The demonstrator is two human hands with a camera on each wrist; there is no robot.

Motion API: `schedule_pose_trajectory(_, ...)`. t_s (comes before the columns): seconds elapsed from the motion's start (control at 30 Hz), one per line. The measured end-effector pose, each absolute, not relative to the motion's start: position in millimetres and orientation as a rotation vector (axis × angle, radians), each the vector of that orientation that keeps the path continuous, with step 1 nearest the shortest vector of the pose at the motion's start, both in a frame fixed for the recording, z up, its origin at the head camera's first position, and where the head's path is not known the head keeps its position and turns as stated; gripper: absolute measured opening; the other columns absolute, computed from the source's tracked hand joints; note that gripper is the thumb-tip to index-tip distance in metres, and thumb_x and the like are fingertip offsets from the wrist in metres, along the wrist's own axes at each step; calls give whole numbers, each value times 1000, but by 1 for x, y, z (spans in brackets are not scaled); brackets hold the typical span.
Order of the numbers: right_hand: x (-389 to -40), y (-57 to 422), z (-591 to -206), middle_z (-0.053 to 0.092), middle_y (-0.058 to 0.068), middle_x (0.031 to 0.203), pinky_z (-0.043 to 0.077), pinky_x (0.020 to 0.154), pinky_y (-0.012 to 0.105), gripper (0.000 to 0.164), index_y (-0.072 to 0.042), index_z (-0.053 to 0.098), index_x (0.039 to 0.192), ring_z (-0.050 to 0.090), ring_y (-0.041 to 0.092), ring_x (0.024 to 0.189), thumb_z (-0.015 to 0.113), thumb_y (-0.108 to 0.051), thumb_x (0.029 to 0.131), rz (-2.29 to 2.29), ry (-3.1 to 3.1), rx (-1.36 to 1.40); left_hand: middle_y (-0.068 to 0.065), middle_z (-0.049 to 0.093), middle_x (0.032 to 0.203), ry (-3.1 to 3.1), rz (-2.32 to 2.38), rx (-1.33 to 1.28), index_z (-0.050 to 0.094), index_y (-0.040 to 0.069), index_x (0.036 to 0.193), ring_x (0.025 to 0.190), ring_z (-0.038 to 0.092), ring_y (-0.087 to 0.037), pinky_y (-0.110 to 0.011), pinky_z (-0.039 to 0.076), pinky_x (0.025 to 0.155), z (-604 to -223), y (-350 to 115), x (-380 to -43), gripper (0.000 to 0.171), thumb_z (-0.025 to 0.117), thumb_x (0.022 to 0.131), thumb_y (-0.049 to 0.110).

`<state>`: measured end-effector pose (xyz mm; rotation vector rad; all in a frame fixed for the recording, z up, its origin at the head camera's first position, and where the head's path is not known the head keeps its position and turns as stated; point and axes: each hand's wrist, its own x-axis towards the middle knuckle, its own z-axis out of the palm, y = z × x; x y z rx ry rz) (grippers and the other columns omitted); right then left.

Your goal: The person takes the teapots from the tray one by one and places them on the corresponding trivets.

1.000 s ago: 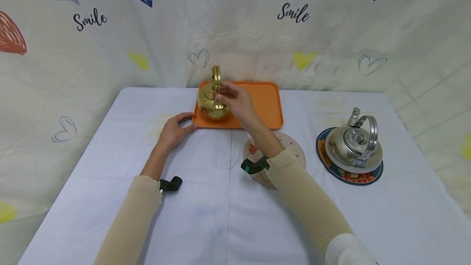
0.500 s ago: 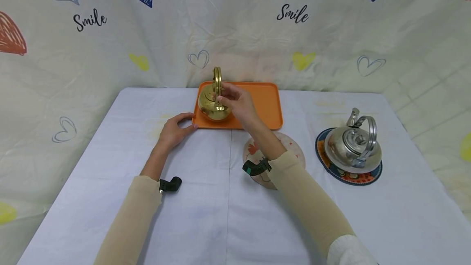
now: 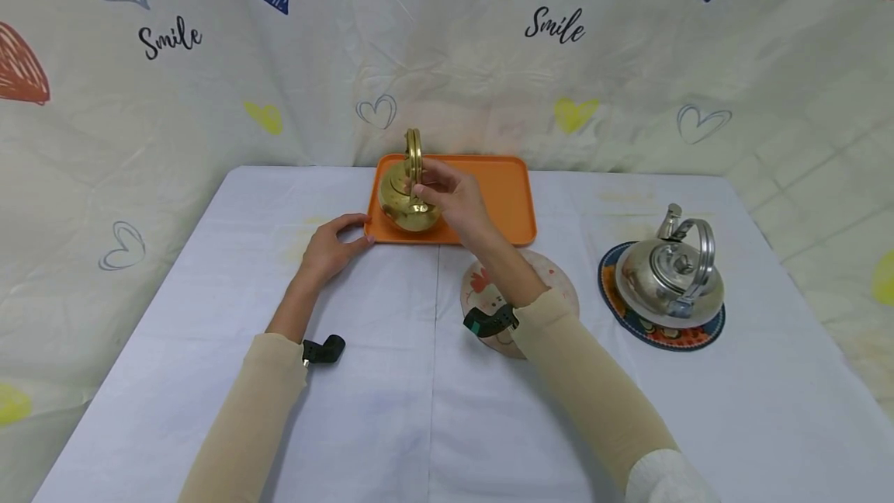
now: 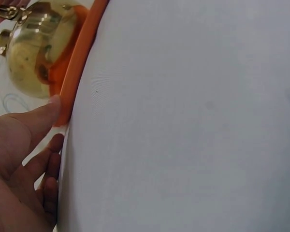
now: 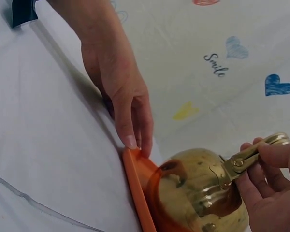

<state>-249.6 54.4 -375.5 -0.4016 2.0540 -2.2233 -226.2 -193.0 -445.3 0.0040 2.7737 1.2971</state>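
A golden kettle [image 3: 405, 204] stands upright at the left end of the orange tray [image 3: 499, 200]; whether its base fully touches the tray is hard to tell. My right hand [image 3: 452, 196] pinches the side of the kettle's raised handle [image 5: 239, 162] between thumb and fingers. At the tray's front left corner, my left hand [image 3: 331, 251] holds the rim, its thumb [image 4: 46, 113] on one side of the corner and its fingers on the other. The left wrist view shows the kettle [image 4: 36, 53] just beyond that rim.
On the right, a silver kettle [image 3: 663, 289] stands on a round patterned mat [image 3: 618, 317]. A pale round mat [image 3: 559, 286] with red figures lies under my right forearm. White cloth [image 3: 370, 410] covers the table, and a printed curtain [image 3: 454, 45] hangs behind it.
The golden kettle has shifted slightly right and toward me on the tray, and my right hand moved with it. My left hand and the tray keep about the same place.
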Motion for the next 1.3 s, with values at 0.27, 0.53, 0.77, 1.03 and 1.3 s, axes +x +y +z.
schedule_pose_trajectory(0.27,-247,59,-375,75,10,111,61,98,38,38,-9,69,135,70,15,98,69,-2,98,-2200,2104,-424,-9,61,150,2781,1301,14,64,17,141,152,44,-29,-48,30,130,-444,-192,-225,45,73,98,28)
schedule_pose_trajectory(0.53,-242,61,-371,74,15,114,60,99,36,40,-7,67,137,70,18,99,70,-3,97,-2178,2115,-436,-8,58,153,2792,1273,0,63,18,142,153,42,-30,-49,29,130,-446,-195,-224,46,72,99,30)
schedule_pose_trajectory(0.77,-237,65,-369,72,20,121,60,100,34,43,-6,64,141,70,15,101,68,-2,99,-2187,2107,-428,-8,58,154,2779,1275,-8,63,18,143,154,41,-31,-50,28,131,-449,-194,-224,46,72,99,31)
schedule_pose_trajectory(1.03,-232,69,-364,73,12,113,60,102,42,42,-5,64,140,70,15,99,68,-3,99,-2211,2092,-437,-8,58,154,2783,1272,-9,63,18,143,154,41,-31,-50,28,131,-449,-193,-225,46,72,99,30)
schedule_pose_trajectory(1.3,-230,72,-361,74,12,114,60,97,31,43,-7,64,141,68,15,99,69,-2,98,-2205,2115,-439,-9,59,153,2791,1264,-2,62,17,143,153,42,-30,-50,28,131,-448,-192,-227,47,72,99,29)
